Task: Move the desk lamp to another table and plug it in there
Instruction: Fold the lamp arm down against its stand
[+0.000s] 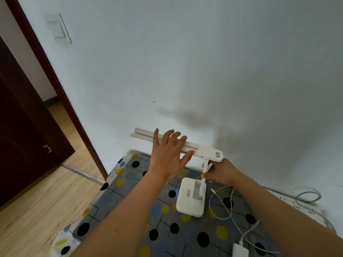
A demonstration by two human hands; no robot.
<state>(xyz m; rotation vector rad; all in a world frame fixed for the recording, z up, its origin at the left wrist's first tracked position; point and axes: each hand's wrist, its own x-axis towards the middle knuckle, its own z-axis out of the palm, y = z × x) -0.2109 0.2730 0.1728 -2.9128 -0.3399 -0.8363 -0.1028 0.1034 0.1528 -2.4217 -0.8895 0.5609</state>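
Desk lamp [191, 198] stands upright near the bench's [130, 216] far edge by the wall, right hand [220, 173] fingers pinching its thin stem, left hand [167, 156] spread flat in front of its long head, a white cable [220, 206] looping just beside its base.

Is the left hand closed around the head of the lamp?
No. The left hand is spread open with its fingers straight over the lamp head, not wrapped around it.
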